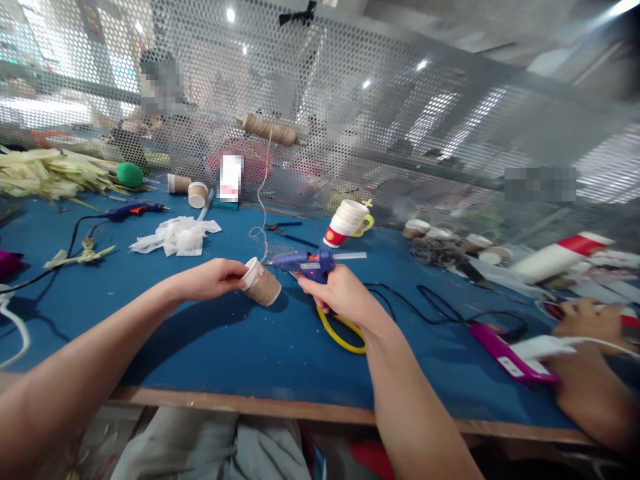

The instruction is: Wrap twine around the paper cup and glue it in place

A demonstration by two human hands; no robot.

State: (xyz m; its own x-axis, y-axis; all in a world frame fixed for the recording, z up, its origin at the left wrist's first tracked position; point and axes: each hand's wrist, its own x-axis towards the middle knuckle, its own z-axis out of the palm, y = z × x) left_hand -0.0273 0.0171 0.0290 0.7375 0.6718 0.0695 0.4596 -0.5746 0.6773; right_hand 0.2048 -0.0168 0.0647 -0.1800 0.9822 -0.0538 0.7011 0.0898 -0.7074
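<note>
My left hand (pixel 226 279) pinches the rim of a paper cup (pixel 263 285) wrapped in brown twine, tilted above the blue table. A strand of the twine (pixel 261 200) runs from the cup up to a spool (pixel 269 129) on the mesh panel. My right hand (pixel 340 293) is wrapped round the handle of a blue hot glue gun (pixel 313 263), a white glue stick (pixel 353 255) showing at its back. The gun's nozzle is close to the cup's rim; whether they touch I cannot tell. Yellow-handled scissors (pixel 345 337) lie below my right hand.
Stacked paper cups (pixel 345 223), pliers (pixel 293 233), white crumpled tissue (pixel 177 235) and a second glue gun (pixel 135 209) lie behind. A purple power strip (pixel 510 357) with black cables lies right, beside another person's hand (pixel 585 323). The perforated metal panel (pixel 400 147) borders the table.
</note>
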